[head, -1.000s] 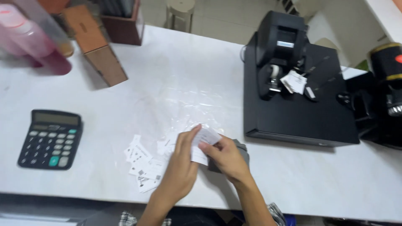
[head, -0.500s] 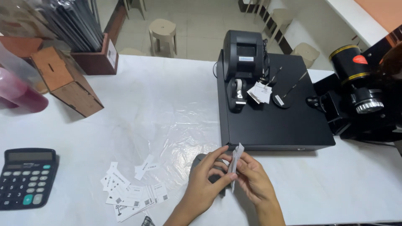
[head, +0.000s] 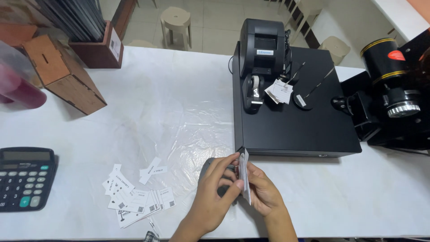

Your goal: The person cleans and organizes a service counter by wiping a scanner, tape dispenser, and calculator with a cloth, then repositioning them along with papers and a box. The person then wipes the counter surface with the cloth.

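Both hands meet near the front edge of the white counter (head: 148,112). My left hand (head: 214,192) and my right hand (head: 263,189) pinch a small stack of white paper slips (head: 244,175), held on edge between the fingers. A dark grey object (head: 209,165) lies on the counter under my left hand, mostly hidden. A loose pile of printed white paper labels (head: 136,197) is spread on the counter to the left of my hands.
A black cash drawer (head: 295,121) sits just behind my hands, with a black receipt printer (head: 262,49) and a spike of receipts (head: 280,91) on it. A calculator (head: 24,177) lies far left. A wooden box (head: 62,74) stands at back left, black machines (head: 394,89) at right.
The view has shifted, so the counter items sit further right and lower. My hands lifted the paper slips from flat on the counter and turned them on edge, moving rightward toward the cash drawer's corner.
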